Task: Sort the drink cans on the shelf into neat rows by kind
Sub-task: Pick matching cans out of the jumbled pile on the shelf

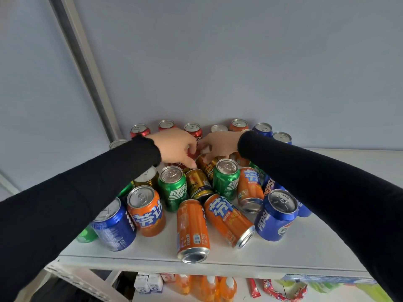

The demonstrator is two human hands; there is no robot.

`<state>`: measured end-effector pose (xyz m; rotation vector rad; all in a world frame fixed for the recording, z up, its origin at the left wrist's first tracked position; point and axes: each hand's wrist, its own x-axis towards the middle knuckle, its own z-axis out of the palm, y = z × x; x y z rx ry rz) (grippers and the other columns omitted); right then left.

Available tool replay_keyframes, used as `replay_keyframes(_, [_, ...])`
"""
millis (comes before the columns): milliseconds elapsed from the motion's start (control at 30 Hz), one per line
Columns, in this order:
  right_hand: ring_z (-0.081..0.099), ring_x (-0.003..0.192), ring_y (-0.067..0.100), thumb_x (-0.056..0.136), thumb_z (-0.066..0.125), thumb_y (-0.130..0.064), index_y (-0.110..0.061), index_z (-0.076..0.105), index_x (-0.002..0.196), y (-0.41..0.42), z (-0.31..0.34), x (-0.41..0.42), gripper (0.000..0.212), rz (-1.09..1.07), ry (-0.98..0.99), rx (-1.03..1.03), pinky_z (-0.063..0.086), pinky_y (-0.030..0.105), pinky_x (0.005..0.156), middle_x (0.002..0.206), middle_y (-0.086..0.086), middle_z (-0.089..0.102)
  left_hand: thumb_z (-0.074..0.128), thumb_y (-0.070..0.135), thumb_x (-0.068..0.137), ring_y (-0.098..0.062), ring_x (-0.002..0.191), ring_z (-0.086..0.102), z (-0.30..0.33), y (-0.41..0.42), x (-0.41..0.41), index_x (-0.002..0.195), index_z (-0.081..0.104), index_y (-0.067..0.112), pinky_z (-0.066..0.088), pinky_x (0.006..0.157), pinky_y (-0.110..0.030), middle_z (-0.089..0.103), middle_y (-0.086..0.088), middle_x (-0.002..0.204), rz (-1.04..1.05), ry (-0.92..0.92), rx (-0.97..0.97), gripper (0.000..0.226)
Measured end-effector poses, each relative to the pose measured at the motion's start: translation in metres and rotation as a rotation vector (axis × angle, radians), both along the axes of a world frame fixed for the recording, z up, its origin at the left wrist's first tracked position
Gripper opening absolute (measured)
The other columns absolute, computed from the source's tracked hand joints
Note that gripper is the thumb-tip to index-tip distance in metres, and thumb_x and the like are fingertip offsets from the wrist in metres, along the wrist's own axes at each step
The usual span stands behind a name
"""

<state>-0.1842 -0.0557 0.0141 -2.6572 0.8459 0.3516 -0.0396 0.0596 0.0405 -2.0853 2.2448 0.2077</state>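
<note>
You're in a small shop. Drink cans (172, 188) crowd the shelf (305, 247); bottles (226, 287) and snack packets (283, 289) fill the one below.

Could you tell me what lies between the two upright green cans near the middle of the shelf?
In the head view, a gold can lies on its side between the left green can and the right green can.

The single head view looks forward and slightly down, close over the white shelf (294, 247) toward the back wall (239, 62).
</note>
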Motion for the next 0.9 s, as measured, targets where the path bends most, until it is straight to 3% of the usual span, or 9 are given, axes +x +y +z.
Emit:
replay_keyframes(67, [0.065,0.110,0.026,0.086,0.072,-0.039,-0.022,0.057,0.138,-0.002,-0.005,0.007,0.056,0.038,0.116,-0.031,0.055,0.044,0.095,0.127,0.002,0.066,0.070,0.057,0.083,-0.017,0.093,0.062,-0.007,-0.004,-0.016,0.121,0.065,0.020,0.050,0.076,-0.031,0.068,0.001,0.108,-0.009,-0.114,0.141,0.053])
replay_keyframes(133, [0.065,0.110,0.028,0.086,0.072,-0.042,-0.022,0.054,0.139,-0.004,-0.007,0.009,0.060,0.046,0.195,-0.026,0.055,0.045,0.097,0.128,0.005,0.066,0.067,0.064,0.081,-0.019,0.095,0.064,-0.017,-0.008,-0.025,0.121,0.068,0.016,0.055,0.080,-0.033,0.069,-0.001,0.108,0.015,-0.185,0.242,0.063])
replay_keyframes(267, [0.061,0.108,0.026,0.088,0.072,-0.040,-0.015,0.054,0.133,-0.007,-0.011,0.004,0.055,0.063,0.153,-0.055,0.053,0.041,0.096,0.123,0.007,0.063,0.068,0.071,0.076,-0.019,0.093,0.064,-0.026,-0.009,-0.031,0.121,0.066,0.012,0.050,0.072,-0.028,0.068,-0.001,0.108,0.098,-0.116,0.382,0.074])
replay_keyframes(400, [0.057,0.103,0.021,0.082,0.078,-0.037,-0.019,0.049,0.129,-0.011,-0.011,-0.007,0.059,0.052,-0.052,-0.092,0.048,0.035,0.087,0.116,-0.003,0.059,0.075,0.065,0.072,-0.019,0.094,0.057,-0.023,-0.004,-0.031,0.122,0.057,0.016,0.044,0.069,-0.029,0.060,0.002,0.110,0.085,-0.049,0.296,0.073])
replay_keyframes(533, [0.058,0.093,0.022,0.081,0.078,-0.033,-0.019,0.052,0.113,-0.013,-0.011,-0.019,0.044,0.082,-0.180,-0.161,0.045,0.031,0.072,0.107,0.001,0.060,0.079,0.059,0.072,-0.015,0.079,0.047,-0.022,-0.001,-0.032,0.096,0.042,0.023,0.032,0.052,-0.025,0.049,0.007,0.085,0.009,-0.083,0.124,0.057])
replay_keyframes(667, [0.052,0.083,0.015,0.085,0.073,-0.028,-0.018,0.057,0.099,-0.011,-0.011,-0.033,0.024,0.106,-0.240,-0.212,0.039,0.026,0.061,0.101,-0.006,0.054,0.082,0.045,0.075,-0.011,0.061,0.040,-0.022,0.002,-0.030,0.073,0.036,0.025,0.028,0.051,-0.030,0.044,0.008,0.071,-0.034,-0.061,0.008,0.050])
replay_keyframes(767, [0.060,0.074,0.018,0.082,0.068,-0.033,-0.029,0.053,0.076,-0.014,-0.015,-0.040,0.017,0.043,-0.245,-0.182,0.055,0.045,0.057,0.090,-0.008,0.055,0.080,0.035,0.078,-0.014,0.064,0.045,-0.025,0.003,-0.029,0.074,0.042,0.025,0.026,0.052,-0.030,0.047,0.008,0.072,-0.052,-0.063,-0.052,0.040])
replay_keyframes(833, [0.066,0.068,0.023,0.077,0.062,-0.044,-0.032,0.052,0.076,-0.017,-0.019,-0.045,0.016,0.009,-0.245,-0.135,0.057,0.056,0.054,0.085,-0.005,0.060,0.077,0.025,0.080,-0.018,0.070,0.052,-0.027,0.003,-0.030,0.073,0.051,0.022,0.028,0.052,-0.028,0.051,0.008,0.071,-0.065,-0.076,-0.080,0.027])
replay_keyframes(900, [0.068,0.068,0.023,0.076,0.061,-0.049,-0.034,0.054,0.079,-0.019,-0.018,-0.048,0.016,-0.008,-0.254,-0.119,0.058,0.056,0.057,0.082,-0.005,0.063,0.073,0.018,0.083,-0.019,0.075,0.056,-0.027,0.003,-0.032,0.074,0.060,0.019,0.029,0.053,-0.024,0.056,0.008,0.073,-0.071,-0.109,-0.070,0.015])
